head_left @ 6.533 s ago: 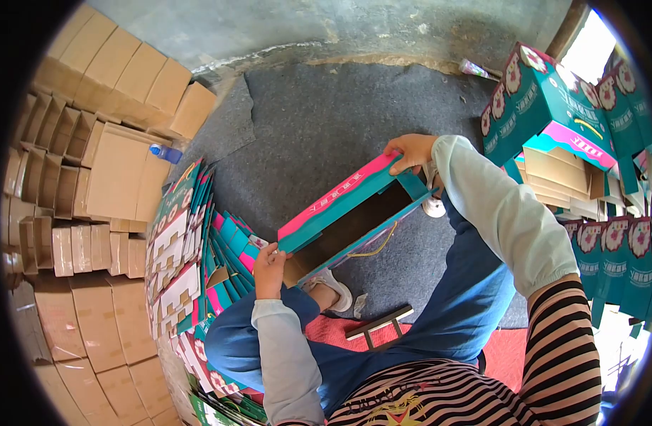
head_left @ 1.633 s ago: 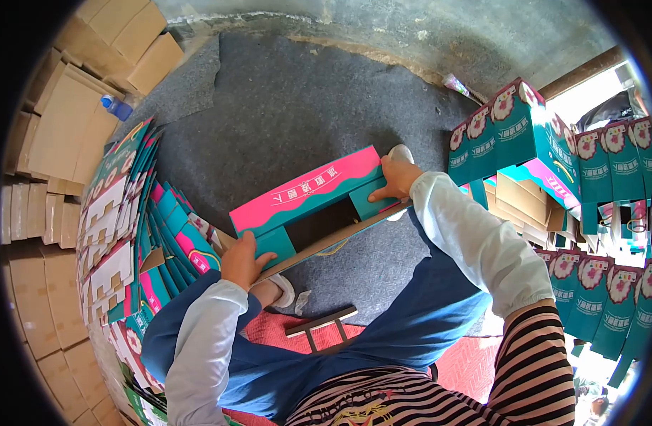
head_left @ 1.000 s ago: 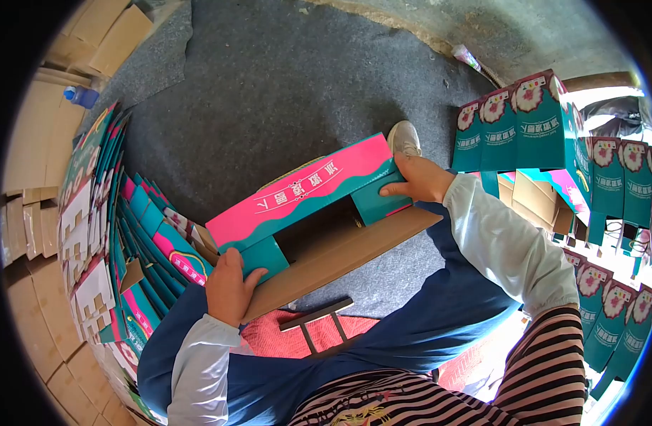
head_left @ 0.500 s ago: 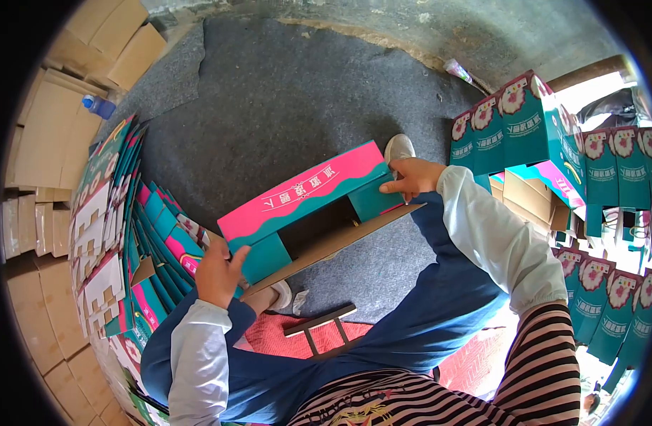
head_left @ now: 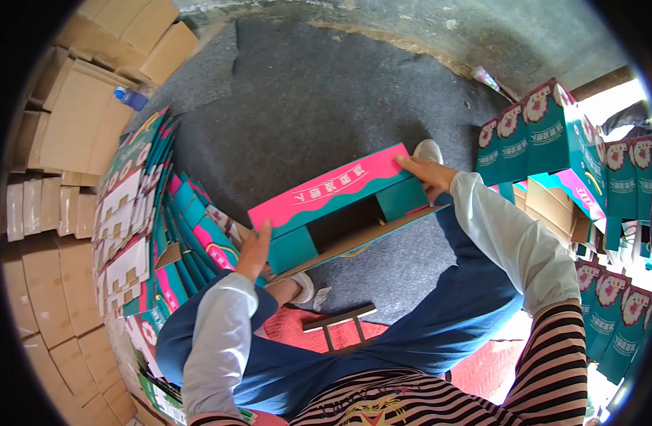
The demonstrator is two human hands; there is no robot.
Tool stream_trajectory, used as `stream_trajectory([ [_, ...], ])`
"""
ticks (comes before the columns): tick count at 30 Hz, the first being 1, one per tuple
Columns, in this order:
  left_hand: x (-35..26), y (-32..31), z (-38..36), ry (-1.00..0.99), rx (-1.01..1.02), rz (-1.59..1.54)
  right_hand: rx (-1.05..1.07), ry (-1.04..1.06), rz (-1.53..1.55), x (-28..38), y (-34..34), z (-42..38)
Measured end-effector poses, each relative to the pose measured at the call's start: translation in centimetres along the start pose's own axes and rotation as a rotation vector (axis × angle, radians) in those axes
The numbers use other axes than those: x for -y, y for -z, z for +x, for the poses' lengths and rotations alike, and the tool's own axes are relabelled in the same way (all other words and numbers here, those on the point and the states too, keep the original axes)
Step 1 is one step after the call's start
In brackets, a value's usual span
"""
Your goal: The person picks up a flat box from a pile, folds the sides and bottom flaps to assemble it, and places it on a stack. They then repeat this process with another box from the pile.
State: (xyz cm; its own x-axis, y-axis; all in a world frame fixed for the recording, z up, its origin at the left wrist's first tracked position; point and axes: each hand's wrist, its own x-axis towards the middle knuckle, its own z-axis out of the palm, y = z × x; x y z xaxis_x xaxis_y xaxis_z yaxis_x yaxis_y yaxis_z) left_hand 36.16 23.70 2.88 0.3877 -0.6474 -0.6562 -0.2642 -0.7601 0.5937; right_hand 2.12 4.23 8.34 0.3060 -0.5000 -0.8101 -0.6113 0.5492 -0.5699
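Note:
A pink and teal cardboard carton (head_left: 329, 186) with white lettering is held between my two hands above the floor. Its side facing me is partly open: teal end flaps are folded in, a dark gap shows between them, and a brown-edged flap sticks out toward me. My left hand (head_left: 255, 253) grips the left end, with a finger or thumb lying up against the pink panel. At the right end my right hand (head_left: 429, 175) is closed on the upper corner, its thumb over the pink edge and the other fingers partly hidden behind.
Flat printed cartons (head_left: 131, 227) lean in a stack at my left, beside brown boxes (head_left: 84, 124) and a blue bottle (head_left: 131, 98). Assembled teal cartons (head_left: 546, 135) are piled at my right. A dark frame (head_left: 340, 326) rests on red cloth (head_left: 287, 324) between my legs.
The view has shifted, so everything sits farther right. My right thumb has moved from the teal flap up to the pink edge. My left hand has turned more upright on its end.

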Motion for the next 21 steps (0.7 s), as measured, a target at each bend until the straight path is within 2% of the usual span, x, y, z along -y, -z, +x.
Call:
stream_trajectory([
  [2,1.5,-0.5,1.6,-0.072,-0.032,0.046,0.125,0.035,0.105,-0.4,-0.3,1.5],
  [5,-2.1,-0.2,-1.5,0.063,-0.032,-0.071,-0.013,0.203,0.004,-3.7,1.5,6.5],
  [7,-3.9,1.1,-2.5,-0.040,0.044,-0.082,-0.139,0.336,-0.109,-1.7,2.2,3.9],
  [9,-4.9,2.5,-1.5,-0.348,0.067,-0.075,-0.267,0.460,-0.161,0.5,3.5,0.6],
  [12,-10.7,3.1,-4.0,-0.733,-0.031,0.041,-0.491,0.661,-0.141,2.1,6.1,-5.0],
  [15,-16.5,1.8,-7.1,-0.993,-0.100,0.034,-0.736,0.985,0.004,1.6,8.9,-9.8],
  [16,-18.5,0.7,-8.0,-1.043,-0.111,-0.034,-0.776,1.074,0.046,1.6,9.3,-13.8],
  [19,-24.6,-3.3,-9.8,-1.265,-0.157,0.036,-0.941,1.111,0.137,-1.7,12.4,-21.5],
  [21,-28.5,-7.7,-11.5,-1.411,-0.183,0.009,-1.081,1.049,0.071,-5.4,15.8,-25.5],
])
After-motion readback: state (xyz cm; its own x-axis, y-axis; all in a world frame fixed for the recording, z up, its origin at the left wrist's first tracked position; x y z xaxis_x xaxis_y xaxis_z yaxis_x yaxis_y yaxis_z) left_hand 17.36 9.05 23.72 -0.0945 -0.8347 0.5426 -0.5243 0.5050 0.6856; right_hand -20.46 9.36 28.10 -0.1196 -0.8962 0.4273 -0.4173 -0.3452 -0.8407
